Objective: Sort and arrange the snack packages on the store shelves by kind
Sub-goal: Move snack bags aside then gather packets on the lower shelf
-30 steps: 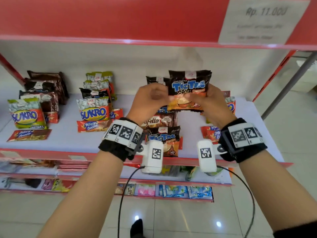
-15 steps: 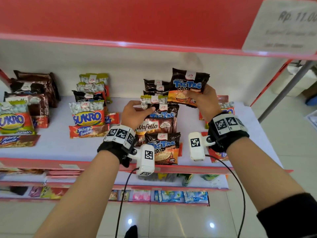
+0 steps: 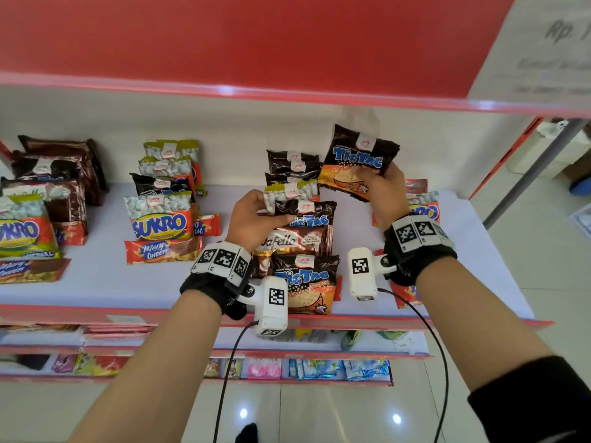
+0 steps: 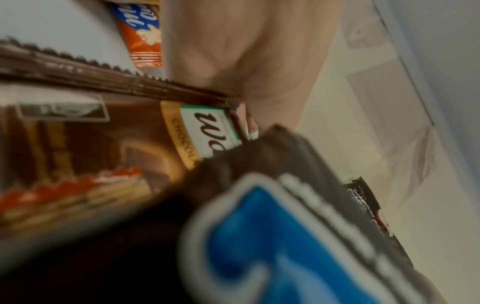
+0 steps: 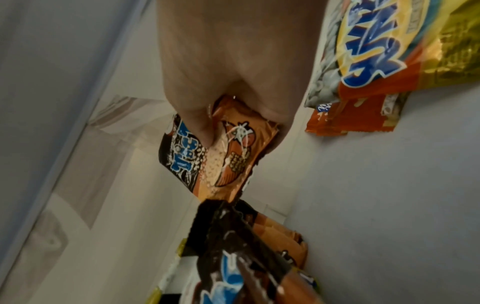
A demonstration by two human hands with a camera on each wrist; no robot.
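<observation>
The right hand (image 3: 382, 190) grips a TicTac bag (image 3: 359, 161) by its lower orange end, thumb on the front and fingers curled behind, and holds it up clear of the shelf (image 3: 105, 282), tilted a little. In the right wrist view the same bag (image 5: 207, 156) sits pinched under the thumb, with the back wall behind it.

The left hand (image 3: 256, 219) is lower and to the left of the right one. Its fingers curl round the left edge of a second TicTac bag (image 3: 307, 214) in the middle stack, thumb lying across the dark front. Just behind that bag, touching the left fingertips, is a Sukro bag (image 3: 291, 193); more dark bags (image 3: 292, 163) stand behind it. Right below the left hand lies a Wafello pack (image 3: 297, 243), and nearer still, by the left wrist, another TicTac (image 3: 308, 282).

Further left of the left hand sit a Sukro pile (image 3: 163, 215) over a Mary Queen pack (image 3: 160, 251). Behind the right wrist another Sukro (image 3: 425, 209) shows partly.
</observation>
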